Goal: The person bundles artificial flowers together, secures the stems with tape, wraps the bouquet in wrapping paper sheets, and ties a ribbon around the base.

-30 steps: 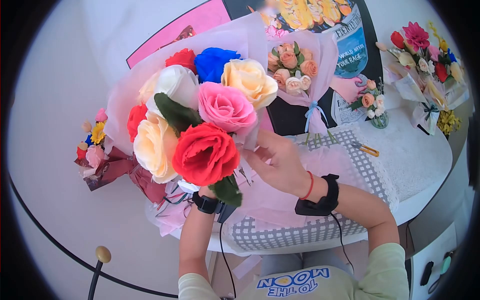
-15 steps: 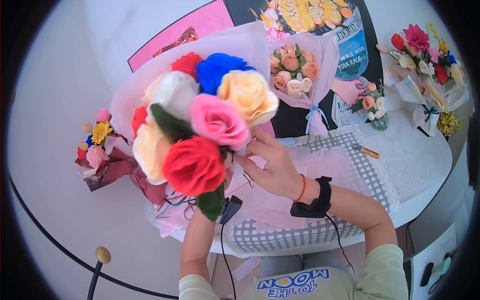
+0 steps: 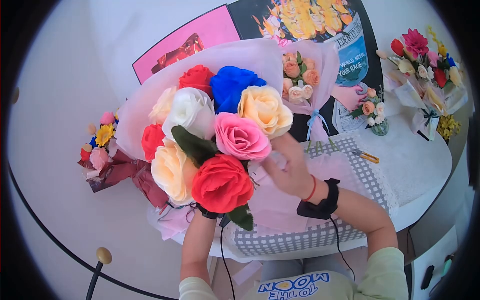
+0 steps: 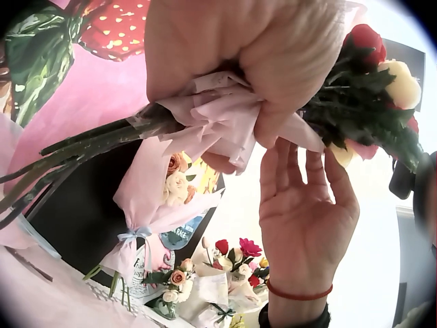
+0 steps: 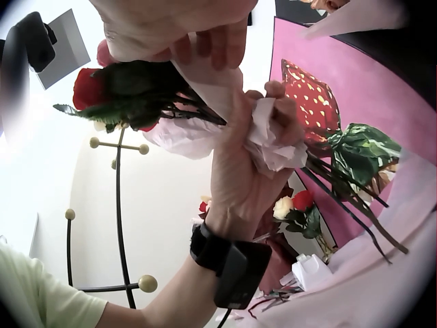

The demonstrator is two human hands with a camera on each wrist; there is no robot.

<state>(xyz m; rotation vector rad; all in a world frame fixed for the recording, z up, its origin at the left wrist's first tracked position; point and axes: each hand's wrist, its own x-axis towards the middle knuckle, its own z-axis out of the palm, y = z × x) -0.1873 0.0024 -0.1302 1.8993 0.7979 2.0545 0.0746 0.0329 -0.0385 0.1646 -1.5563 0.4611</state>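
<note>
The bouquet of large artificial roses in pale pink paper is held up over the table. My left hand grips the gathered paper around the stems, whose ends stick out below; in the head view the flowers hide this hand. My right hand is at the bouquet's right side, under the cream rose. Its fingers are extended against the paper edge in the left wrist view, palm showing. The right wrist view has the left hand around the wrap.
A peach rose bouquet lies behind on dark artwork. A small glass vase and an orange-handled cutter are to the right. Other bouquets stand at far right and left. Pink sheets cover part of the checkered cloth.
The bouquet first dipped and moved left, then rose-side shifted right, overlapping the peach bouquet more. My right hand moved along with it, its fingers less bent now.
</note>
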